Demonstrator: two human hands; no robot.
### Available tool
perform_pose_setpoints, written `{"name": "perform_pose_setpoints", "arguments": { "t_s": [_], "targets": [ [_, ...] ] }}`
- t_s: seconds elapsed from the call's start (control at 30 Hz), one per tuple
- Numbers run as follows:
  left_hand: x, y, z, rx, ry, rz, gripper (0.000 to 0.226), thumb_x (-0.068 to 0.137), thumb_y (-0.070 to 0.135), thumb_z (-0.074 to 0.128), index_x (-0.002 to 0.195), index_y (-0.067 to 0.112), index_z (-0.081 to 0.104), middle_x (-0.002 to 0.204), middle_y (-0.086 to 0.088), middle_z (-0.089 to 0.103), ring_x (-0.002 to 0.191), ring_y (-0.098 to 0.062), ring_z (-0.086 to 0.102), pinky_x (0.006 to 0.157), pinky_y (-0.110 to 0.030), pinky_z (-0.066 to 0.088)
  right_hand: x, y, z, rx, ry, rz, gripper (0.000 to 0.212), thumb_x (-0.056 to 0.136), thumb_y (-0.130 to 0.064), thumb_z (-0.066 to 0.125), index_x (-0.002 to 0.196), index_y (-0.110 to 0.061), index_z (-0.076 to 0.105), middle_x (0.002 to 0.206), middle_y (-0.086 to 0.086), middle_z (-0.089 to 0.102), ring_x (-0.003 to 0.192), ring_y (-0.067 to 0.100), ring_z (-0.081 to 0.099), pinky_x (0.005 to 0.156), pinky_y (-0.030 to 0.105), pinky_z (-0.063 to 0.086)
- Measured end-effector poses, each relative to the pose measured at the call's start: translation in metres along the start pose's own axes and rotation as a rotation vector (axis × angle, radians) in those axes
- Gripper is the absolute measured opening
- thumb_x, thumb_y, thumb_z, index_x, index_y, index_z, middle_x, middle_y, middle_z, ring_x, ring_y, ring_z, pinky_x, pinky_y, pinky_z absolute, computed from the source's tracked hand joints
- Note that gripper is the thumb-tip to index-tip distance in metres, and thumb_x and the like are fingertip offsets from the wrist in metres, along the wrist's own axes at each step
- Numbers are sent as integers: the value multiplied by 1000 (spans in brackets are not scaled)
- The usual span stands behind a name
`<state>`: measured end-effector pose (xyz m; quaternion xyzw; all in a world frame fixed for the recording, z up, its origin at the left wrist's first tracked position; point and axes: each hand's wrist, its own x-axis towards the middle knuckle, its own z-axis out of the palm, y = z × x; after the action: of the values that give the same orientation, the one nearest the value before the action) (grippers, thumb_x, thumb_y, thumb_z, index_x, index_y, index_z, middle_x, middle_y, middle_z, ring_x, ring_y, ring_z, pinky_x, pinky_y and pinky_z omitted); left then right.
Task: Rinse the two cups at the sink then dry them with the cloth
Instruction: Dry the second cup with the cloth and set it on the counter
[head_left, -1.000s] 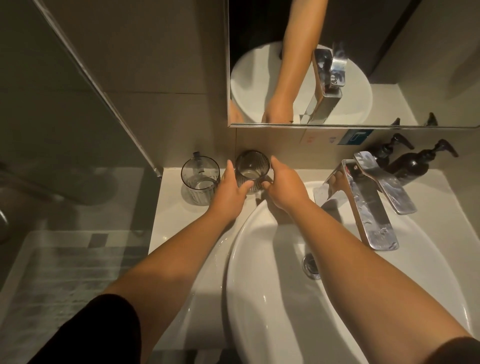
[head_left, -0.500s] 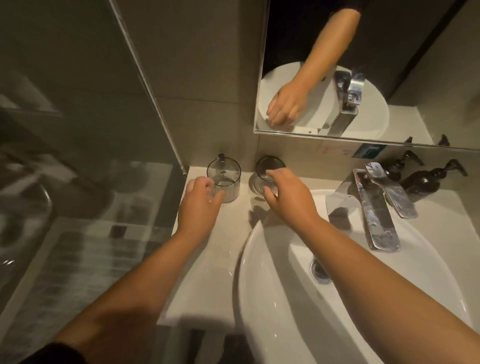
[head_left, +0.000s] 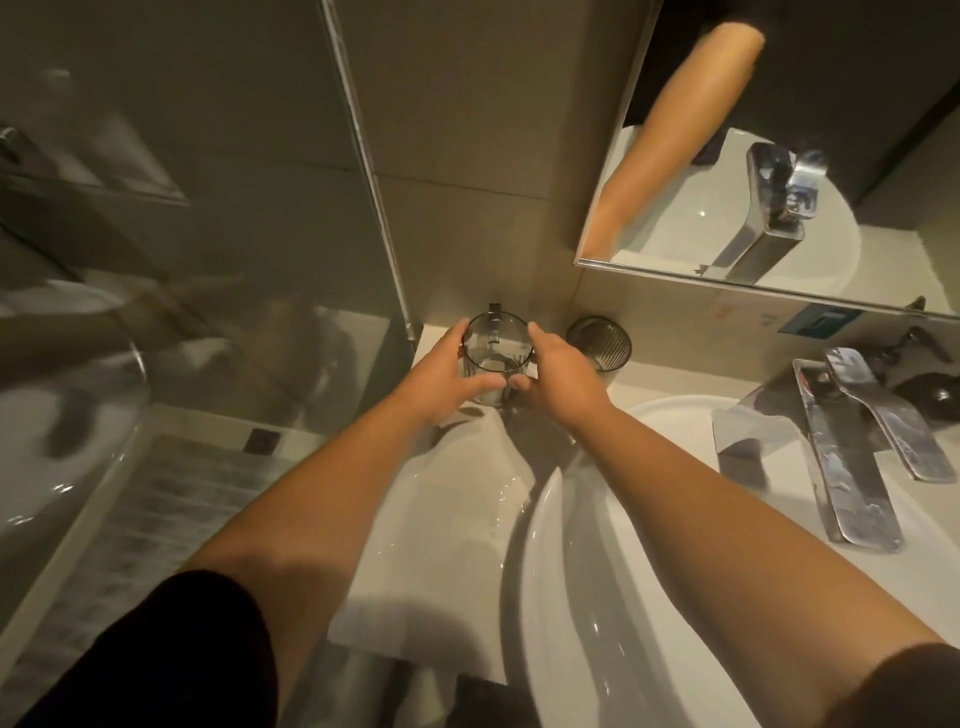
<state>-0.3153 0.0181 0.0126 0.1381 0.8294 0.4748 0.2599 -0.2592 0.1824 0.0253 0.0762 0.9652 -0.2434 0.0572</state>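
Your left hand (head_left: 441, 376) & right hand (head_left: 558, 379) both grip the clear smooth glass cup (head_left: 496, 358) on the wet white counter (head_left: 441, 545), beside the white oval basin (head_left: 623, 597), chrome tap (head_left: 841, 457) and wall mirror (head_left: 805, 156).

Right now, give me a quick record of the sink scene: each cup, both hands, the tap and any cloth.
clear cup with handle: on the counter by the back wall, held between both hands
ribbed cup: upright on the counter, to the right of it, untouched
left hand: grips the clear cup's left side
right hand: grips its right side
tap: no water seen running
cloth: none in view
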Motion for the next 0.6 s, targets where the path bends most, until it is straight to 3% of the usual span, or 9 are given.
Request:
{"name": "perform_pose_setpoints", "arguments": {
  "t_s": [0.1, 0.2, 0.3, 0.37, 0.5, 0.6],
  "targets": [
    [0, 1, 0, 27, -18, 12, 94, 85, 22, 80, 157, 20, 20, 136, 10, 42, 124, -3, 41, 100, -19, 29, -1, 0, 4, 74, 22, 21, 72, 86, -23, 68, 145, -9, 30, 140, 16, 48, 125, 31, 48, 99, 39, 40],
    [2, 1, 3, -17, -43, 6, 95, 88, 31, 75, 159, 21, 13, 145, 10, 36, 132, -8, 41, 101, -22, 32, -5, -3, 10, 152, 104, 37, 65, 79, -26, 74, 135, -14, 43, 127, 9, 58, 113, 27, 57, 90, 39, 48],
    [5, -1, 7, -50, 22, -58, 76, 101, 46, 51, 161, 25, 8, 164, 1, 24, 146, -16, 34, 110, -25, 27, -11, -7, 17, 235, 146, 110, 56, 76, -27, 78, 120, -14, 46, 113, 5, 61, 95, 25, 62, 79, 37, 50],
    [8, -3, 9, -67, 83, -58, 59, 107, 41, 38, 160, 26, 16, 165, -3, 26, 148, -17, 31, 110, -23, 22, -13, -9, 21, 253, 129, 136, 57, 75, -31, 79, 118, -14, 44, 112, 6, 61, 93, 26, 63, 77, 37, 49],
    [12, -7, 5, -59, 154, -53, 46, 108, 27, 37, 153, 19, 34, 147, -6, 51, 136, -19, 47, 106, -24, 32, -14, -10, 13, 234, 95, 89, 73, 73, -34, 80, 130, -12, 41, 128, 11, 48, 106, 27, 58, 88, 37, 47],
    [15, -9, 1, -26, 169, -45, 35, 107, 28, 41, 137, 11, 49, 122, -5, 61, 114, -20, 58, 94, -28, 41, -8, -10, 0, 96, 61, -67, 94, 74, -32, 80, 145, -6, 25, 148, 16, 28, 133, 31, 37, 110, 38, 34]
  ]
}}
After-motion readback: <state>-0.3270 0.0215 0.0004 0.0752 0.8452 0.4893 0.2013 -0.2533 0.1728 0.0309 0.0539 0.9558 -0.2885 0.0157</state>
